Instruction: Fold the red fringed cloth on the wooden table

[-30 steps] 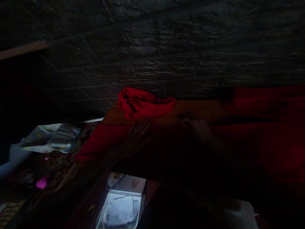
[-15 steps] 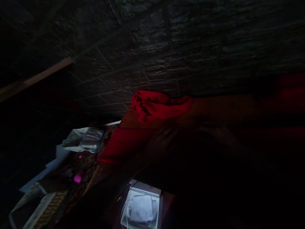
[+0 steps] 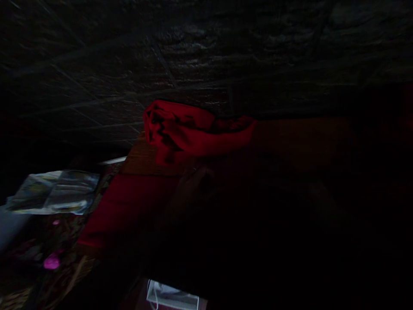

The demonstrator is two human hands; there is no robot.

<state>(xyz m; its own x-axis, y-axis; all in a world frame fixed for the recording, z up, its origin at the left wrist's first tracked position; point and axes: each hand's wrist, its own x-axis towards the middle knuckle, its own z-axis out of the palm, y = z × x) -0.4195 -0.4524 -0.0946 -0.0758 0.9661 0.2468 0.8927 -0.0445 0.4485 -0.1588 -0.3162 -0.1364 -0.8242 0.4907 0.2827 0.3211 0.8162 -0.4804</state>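
The scene is very dark. My left hand (image 3: 192,180), with a ring on one finger, is at the front edge of a wooden board (image 3: 151,159). Its fingers look curled together, and whatever they may hold is lost in shadow. Just beyond it, a crumpled red cloth (image 3: 196,137) lies on the board against the wall. My right hand (image 3: 318,189) is only a faint shape farther right; its fingers cannot be made out. Flat red fabric (image 3: 129,198) covers the surface in front of the board, around my left forearm.
A dark brick-patterned wall (image 3: 193,56) rises behind the board. To the left, a printed plastic bag (image 3: 58,191) and a pink object (image 3: 51,261) lie on a patterned floor covering. A white box-like item (image 3: 172,296) with a cord is at the bottom edge.
The view has shifted closer and to the right, so the cloth and bag sit farther left. My left hand's fingers look more curled than before. My right hand has faded into darkness.
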